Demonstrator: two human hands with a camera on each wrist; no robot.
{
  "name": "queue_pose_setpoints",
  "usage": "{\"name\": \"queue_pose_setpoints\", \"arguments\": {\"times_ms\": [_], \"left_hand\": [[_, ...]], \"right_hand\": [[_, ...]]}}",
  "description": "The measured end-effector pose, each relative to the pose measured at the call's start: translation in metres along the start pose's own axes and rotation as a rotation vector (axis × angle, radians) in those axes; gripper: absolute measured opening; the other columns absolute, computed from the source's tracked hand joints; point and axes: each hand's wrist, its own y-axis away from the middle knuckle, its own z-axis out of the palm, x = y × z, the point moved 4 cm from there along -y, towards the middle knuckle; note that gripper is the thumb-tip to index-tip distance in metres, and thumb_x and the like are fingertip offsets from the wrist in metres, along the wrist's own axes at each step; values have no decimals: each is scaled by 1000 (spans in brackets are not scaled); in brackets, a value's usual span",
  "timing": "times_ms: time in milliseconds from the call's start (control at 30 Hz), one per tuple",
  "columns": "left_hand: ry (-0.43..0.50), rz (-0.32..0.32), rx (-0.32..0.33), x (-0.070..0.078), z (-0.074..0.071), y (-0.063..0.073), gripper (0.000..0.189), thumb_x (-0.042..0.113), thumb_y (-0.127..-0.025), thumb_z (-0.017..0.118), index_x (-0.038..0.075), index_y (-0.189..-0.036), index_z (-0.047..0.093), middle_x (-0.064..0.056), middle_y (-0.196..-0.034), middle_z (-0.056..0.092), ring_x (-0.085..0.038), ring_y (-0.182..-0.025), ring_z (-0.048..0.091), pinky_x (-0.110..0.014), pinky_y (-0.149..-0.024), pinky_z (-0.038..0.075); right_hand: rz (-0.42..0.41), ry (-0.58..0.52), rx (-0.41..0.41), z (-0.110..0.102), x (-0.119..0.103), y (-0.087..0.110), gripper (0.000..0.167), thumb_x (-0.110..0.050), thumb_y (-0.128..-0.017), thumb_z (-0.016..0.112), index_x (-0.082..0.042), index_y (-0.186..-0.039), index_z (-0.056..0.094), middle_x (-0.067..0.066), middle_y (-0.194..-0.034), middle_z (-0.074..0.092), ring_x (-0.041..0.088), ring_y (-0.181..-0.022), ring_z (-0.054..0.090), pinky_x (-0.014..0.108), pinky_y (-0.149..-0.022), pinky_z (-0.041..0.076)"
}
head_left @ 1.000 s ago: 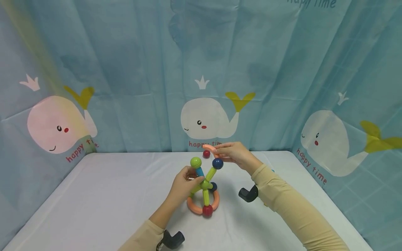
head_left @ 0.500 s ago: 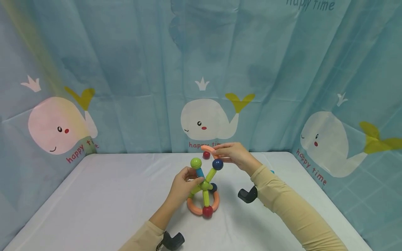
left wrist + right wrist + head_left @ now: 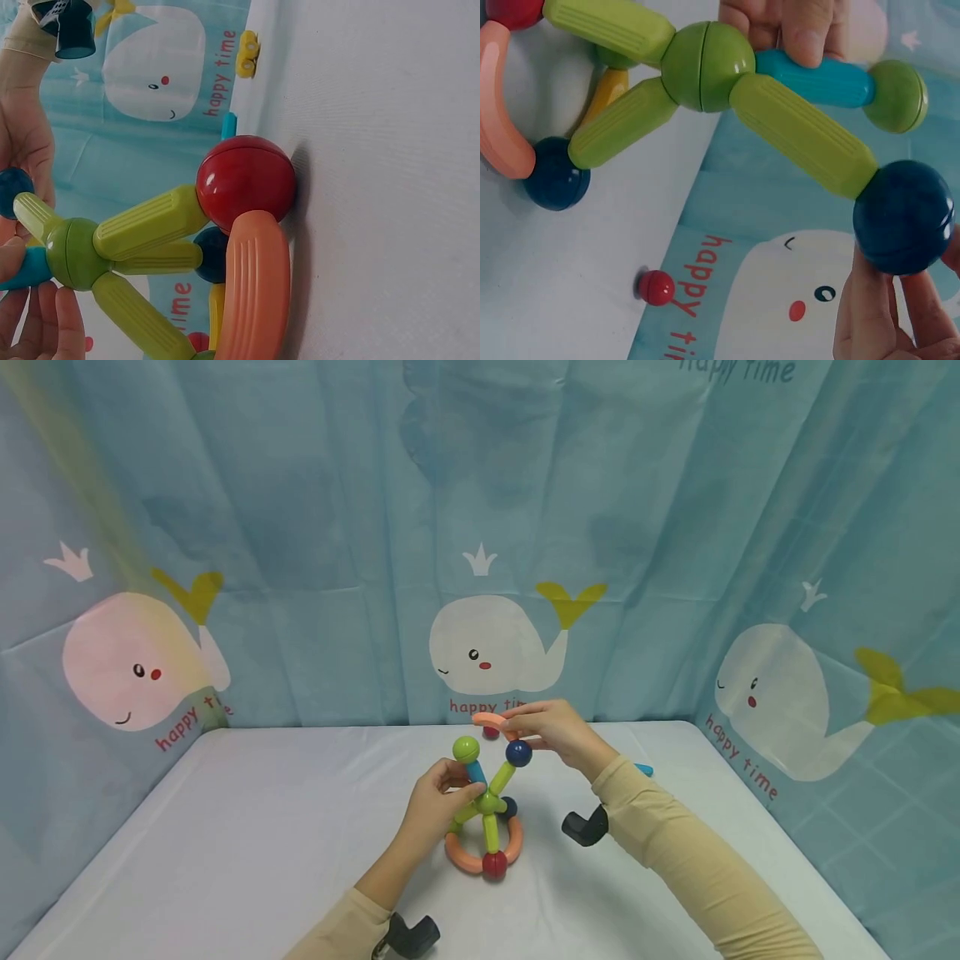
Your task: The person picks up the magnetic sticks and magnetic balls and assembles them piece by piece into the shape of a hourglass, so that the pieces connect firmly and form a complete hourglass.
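Note:
A magnetic stick-and-ball build stands upright on the white table. Its green centre ball (image 3: 487,802) joins lime sticks running down to a base ring of balls and curved sticks, including an orange curved stick (image 3: 256,289) and a red ball (image 3: 246,182). My left hand (image 3: 435,797) pinches the upper blue stick (image 3: 817,79), topped by a lime ball (image 3: 466,749). Beside the upper dark blue ball (image 3: 518,753), my right hand (image 3: 558,731) holds another orange curved stick (image 3: 489,719), its lower end at that ball. Whether they touch is unclear; the right wrist view hides the stick.
Behind the build a loose red ball (image 3: 656,288) lies on the table. Farther right are a blue stick (image 3: 643,770) and a yellow piece (image 3: 247,54). A whale-print curtain (image 3: 300,568) hangs around the back and sides. Black wrist mounts (image 3: 585,827) stick out by the sleeves.
The orange curved stick in my right hand has tipped left and lower, now partly covering the loose red ball in the head view. My left hand keeps its grip on the blue stick.

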Motion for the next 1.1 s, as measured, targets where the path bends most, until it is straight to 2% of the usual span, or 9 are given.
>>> {"name": "queue_pose_setpoints", "arguments": {"times_ms": [233, 433, 667, 800, 933, 1100], "left_hand": [[-4, 11, -5, -1, 0, -1, 31, 25, -89, 75, 6, -110, 62, -6, -104, 67, -17, -103, 61, -29, -88, 50], [2, 18, -6, 0, 0, -1, 30, 24, -89, 75, 6, -110, 63, -6, -105, 67, -16, -102, 61, -29, -88, 50], [-4, 19, -6, -1, 0, 0, 31, 26, -89, 75, 7, -110, 63, -6, -105, 67, -16, -103, 61, -29, -88, 49], [-5, 17, -5, -1, 0, 0, 31, 26, -89, 75, 7, -110, 63, -6, -106, 67, -17, -104, 61, -30, -89, 49], [-5, 18, -8, -1, 0, 0, 30, 25, -89, 74, 7, -110, 63, -6, -106, 67, -17, -104, 61, -30, -89, 49], [1, 18, -7, -1, 0, 0, 30, 24, -89, 74, 7, -110, 63, -6, -106, 67, -17, -105, 61, -30, -89, 50]], "right_hand": [[26, -7, 24, 3, 1, 1, 29, -24, -90, 71, -8, -115, 74, 6, -108, 73, 20, -99, 64, 48, -103, 50], [28, -26, 8, 5, 1, 2, 26, -25, -91, 70, -7, -109, 76, 4, -108, 73, 18, -95, 64, 45, -101, 52], [49, -63, 0, 9, 3, 1, 29, -23, -91, 69, -2, -111, 74, 4, -98, 73, 13, -82, 65, 29, -79, 55], [37, -85, -4, 11, 4, 1, 30, -19, -91, 68, 0, -114, 72, 2, -91, 71, 12, -78, 67, 26, -74, 57], [24, -110, -19, 13, 6, 0, 29, -19, -91, 69, 0, -111, 73, 5, -94, 72, 15, -82, 71, 28, -77, 59], [25, -171, -25, 17, 8, -1, 29, -16, -91, 68, 3, -112, 72, 13, -111, 70, 16, -83, 73, 36, -87, 60]]}}
